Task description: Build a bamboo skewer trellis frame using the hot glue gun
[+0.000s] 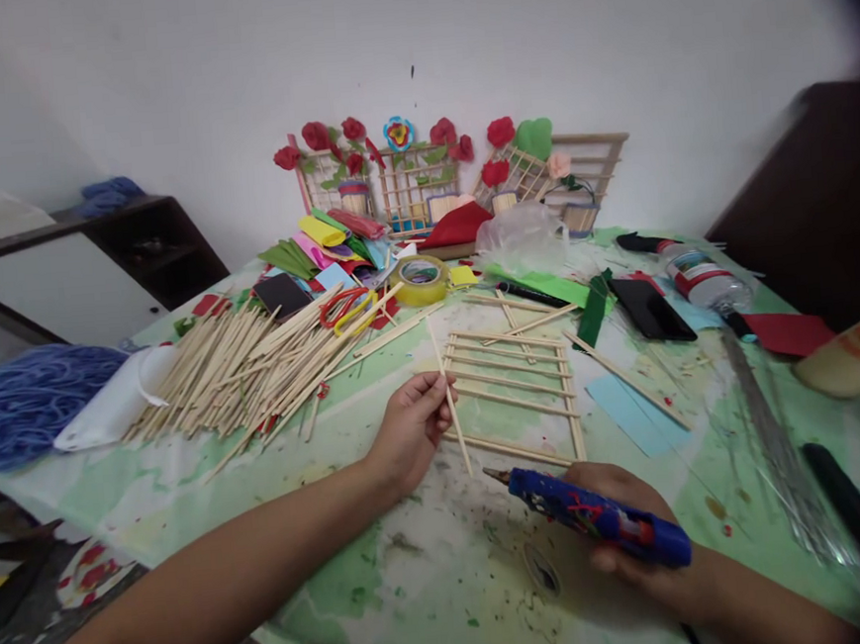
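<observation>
Between the thumb and fingers of my left hand (413, 428) is a thin wooden stick (460, 434), held tilted with its lower end toward me. My right hand (630, 505) is wrapped round a blue glue gun (598, 517), whose nozzle points left, close to the stick's lower end but apart from it. Just beyond my hands lies a frame of wooden sticks (515, 400) on the table, with several crosswise bars between its sides. My left hand and the stick cover part of the frame's left side.
A big pile of wooden sticks (210, 369) lies left, beside blue yarn (26, 403). Scissors (347, 312) and a tape roll (421, 281) lie behind. A phone (652, 308), a plastic bottle (702, 281) and wires (784, 463) are right. Paper-flower trellises (419, 179) lean against the wall.
</observation>
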Action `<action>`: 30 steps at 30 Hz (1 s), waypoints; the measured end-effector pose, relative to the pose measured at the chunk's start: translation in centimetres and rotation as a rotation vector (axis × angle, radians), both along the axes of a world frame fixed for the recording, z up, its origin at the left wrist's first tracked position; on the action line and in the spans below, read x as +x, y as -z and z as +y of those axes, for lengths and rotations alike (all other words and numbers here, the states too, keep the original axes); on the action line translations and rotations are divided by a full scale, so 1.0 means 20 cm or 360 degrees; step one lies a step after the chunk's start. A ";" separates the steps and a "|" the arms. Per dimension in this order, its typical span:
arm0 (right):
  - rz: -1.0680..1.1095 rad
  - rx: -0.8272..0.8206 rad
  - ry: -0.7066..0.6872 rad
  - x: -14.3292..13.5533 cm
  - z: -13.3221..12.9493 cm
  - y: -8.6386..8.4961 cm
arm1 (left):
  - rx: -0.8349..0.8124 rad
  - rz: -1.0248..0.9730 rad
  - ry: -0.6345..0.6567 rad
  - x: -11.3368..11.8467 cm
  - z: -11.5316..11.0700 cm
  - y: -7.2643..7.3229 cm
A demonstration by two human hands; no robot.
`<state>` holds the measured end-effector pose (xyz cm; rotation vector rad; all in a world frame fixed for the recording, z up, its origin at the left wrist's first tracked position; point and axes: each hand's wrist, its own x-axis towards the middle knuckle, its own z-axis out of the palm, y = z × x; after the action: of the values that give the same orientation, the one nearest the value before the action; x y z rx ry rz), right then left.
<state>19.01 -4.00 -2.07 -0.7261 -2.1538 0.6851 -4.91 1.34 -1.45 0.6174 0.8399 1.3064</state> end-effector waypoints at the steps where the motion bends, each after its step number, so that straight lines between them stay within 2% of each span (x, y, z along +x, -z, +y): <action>1: -0.0006 -0.0003 -0.0010 0.00 0.00 0.01 | 0.0001 -0.0001 0.0001 0.00 0.00 0.00; 11: -0.0081 -0.0128 -0.0031 0.00 -0.01 0.00 | 0.0003 0.0020 -0.0011 0.00 -0.01 0.00; 17: -0.0064 -0.0086 -0.0019 0.01 -0.01 0.02 | 0.0028 0.0044 -0.0029 0.00 -0.01 -0.01; 30: -0.0110 -0.0208 -0.0060 -0.01 0.00 0.00 | 0.0025 0.0028 -0.0019 0.00 -0.01 0.00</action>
<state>18.73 -4.05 -1.99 -0.7896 -2.2063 0.8378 -4.89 1.23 -1.38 0.6380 0.8499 1.3211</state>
